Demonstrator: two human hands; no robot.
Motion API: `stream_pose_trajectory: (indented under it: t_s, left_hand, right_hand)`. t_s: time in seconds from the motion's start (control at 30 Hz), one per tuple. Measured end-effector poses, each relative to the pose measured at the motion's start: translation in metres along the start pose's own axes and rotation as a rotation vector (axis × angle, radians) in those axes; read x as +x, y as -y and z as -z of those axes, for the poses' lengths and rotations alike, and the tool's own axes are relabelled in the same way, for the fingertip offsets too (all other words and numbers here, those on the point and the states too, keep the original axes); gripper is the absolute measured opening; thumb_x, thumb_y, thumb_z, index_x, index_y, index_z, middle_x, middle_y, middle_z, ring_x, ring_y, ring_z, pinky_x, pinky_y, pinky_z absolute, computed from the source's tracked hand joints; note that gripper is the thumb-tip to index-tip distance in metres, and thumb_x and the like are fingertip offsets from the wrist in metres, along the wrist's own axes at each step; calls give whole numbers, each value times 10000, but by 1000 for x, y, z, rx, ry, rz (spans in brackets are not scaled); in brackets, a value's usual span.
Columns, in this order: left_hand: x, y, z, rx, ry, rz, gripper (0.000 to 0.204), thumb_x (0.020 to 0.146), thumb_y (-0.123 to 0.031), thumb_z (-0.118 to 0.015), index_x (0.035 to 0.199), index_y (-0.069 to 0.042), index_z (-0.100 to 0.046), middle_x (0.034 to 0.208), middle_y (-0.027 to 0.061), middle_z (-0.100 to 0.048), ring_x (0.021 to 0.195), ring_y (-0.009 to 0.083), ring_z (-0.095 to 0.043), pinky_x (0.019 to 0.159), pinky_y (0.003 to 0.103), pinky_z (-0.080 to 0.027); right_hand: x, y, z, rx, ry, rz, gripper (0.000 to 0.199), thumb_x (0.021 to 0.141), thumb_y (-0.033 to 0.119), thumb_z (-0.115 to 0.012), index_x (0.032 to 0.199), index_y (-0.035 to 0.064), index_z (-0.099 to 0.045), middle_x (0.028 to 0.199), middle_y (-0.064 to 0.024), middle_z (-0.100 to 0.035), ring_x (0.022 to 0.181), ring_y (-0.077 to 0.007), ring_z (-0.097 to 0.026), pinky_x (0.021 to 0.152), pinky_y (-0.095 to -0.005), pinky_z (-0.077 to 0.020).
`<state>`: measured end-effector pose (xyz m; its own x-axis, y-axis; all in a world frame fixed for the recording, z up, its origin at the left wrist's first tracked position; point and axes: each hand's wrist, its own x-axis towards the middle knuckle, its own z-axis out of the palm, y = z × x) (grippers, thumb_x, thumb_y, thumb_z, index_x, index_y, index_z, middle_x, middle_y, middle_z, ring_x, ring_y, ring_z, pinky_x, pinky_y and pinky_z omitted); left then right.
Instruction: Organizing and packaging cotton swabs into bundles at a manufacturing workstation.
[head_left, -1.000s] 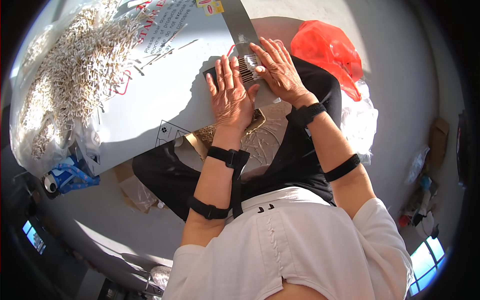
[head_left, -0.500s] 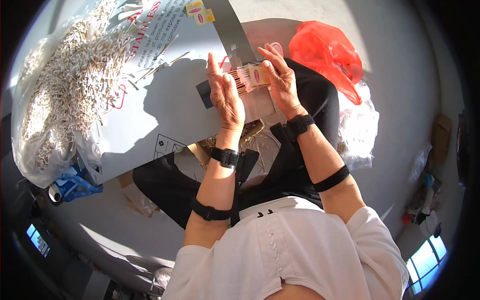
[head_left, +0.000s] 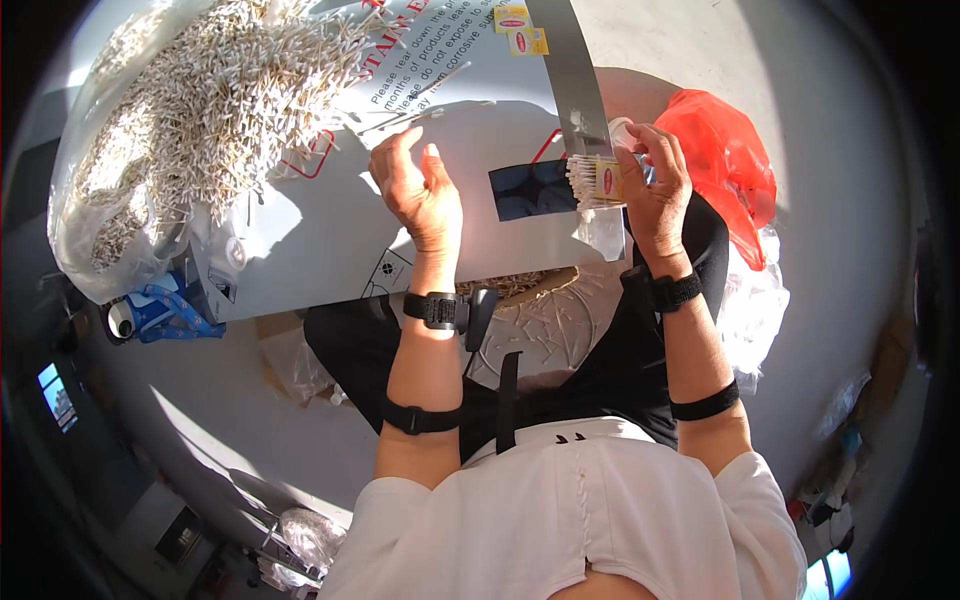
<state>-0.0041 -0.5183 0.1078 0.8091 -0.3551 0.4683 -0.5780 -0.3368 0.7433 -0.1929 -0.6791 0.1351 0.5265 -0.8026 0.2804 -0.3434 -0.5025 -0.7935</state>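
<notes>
My right hand [head_left: 660, 190] grips a small clear pack of cotton swabs [head_left: 597, 183] with a yellow label, over the right edge of the table. White swab tips stick out at the pack's left end. My left hand [head_left: 418, 195] is raised over the table, holding nothing, its fingers slightly bent and thumb apart. To its left a large heap of loose cotton swabs [head_left: 220, 115] spills out of a clear plastic bag [head_left: 75, 215]. A few stray swabs [head_left: 430, 100] lie just beyond my left fingertips.
The table sheet [head_left: 330, 240] is grey with print. Two yellow labels [head_left: 520, 30] lie at its far edge, and a dark rectangle [head_left: 535, 190] near the pack. Right stands a red plastic bag [head_left: 720, 160] above white plastic [head_left: 755, 310]. A carton of swabs [head_left: 520, 288] sits below the table edge.
My left hand has left the pack and moved left toward the swab heap. My right hand keeps the pack alone. The whole view has shifted, with the table now further right.
</notes>
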Motion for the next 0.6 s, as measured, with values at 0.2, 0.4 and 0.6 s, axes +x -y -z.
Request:
stream_pose_trajectory:
  t_s: [0.2,0.4,0.6]
  left_hand:
    - [56,59,45,434,135,-116,384,704,8,-738,1055,-104,-628,1083,76,-570,1065,323,-520,955,450,-424]
    - [68,52,33,442,344,-182,318,674,-94,-789,956,-150,-653,1021,43,-534,1021,287,-490,898,463,-396]
    - [33,23,25,356,459,-147,165,719,-108,-765,845,-130,-661,954,17,-550,998,277,-502,862,434,-387]
  right_hand:
    - [40,40,-79,-32,308,152,245,810,136,-719,1036,62,-663,1014,-121,-640,990,-294,-631,828,-403,-532]
    - [50,39,-123,-201,323,342,137,731,110,-728,857,104,-673,952,-64,-601,928,-288,-588,830,-401,-493]
    - [17,49,-109,-103,524,365,145,719,79,-742,820,105,-641,921,-68,-583,928,-280,-591,820,-408,-494]
